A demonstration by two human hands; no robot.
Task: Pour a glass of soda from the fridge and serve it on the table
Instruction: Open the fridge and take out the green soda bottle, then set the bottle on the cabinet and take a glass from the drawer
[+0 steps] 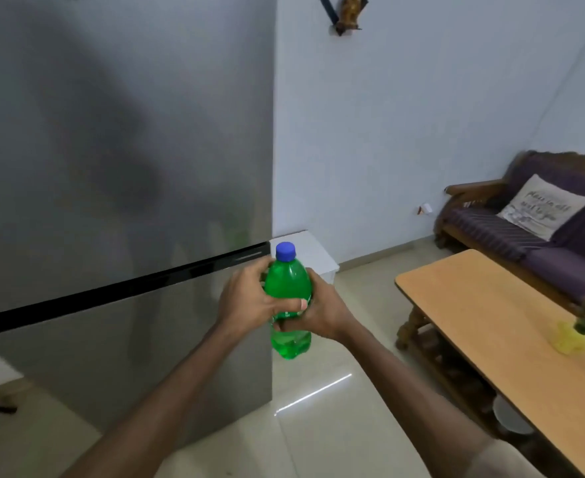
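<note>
A pale-walled room is seen, with a closed steel fridge [122, 201] filling the left and a wooden table [484, 326] to the right, a sofa [525, 222] beyond it. A green soda bottle [289, 305] is held upright in mid-air just right of the fridge, its long axis vertical and its blue cap [285, 251] pointing up, the left hand [246, 298] and right hand [322, 312] both closed around its middle. It is judged nearly full, hence fairly heavy, perhaps slippery if chilled, and best gripped at the labelled waist.

The cushion [544, 207] on the sofa [532, 222], far right, carries dark script in several lines, too blurred to make out. The green bottle [289, 288] has a label with white lettering, mostly hidden and unreadable.
</note>
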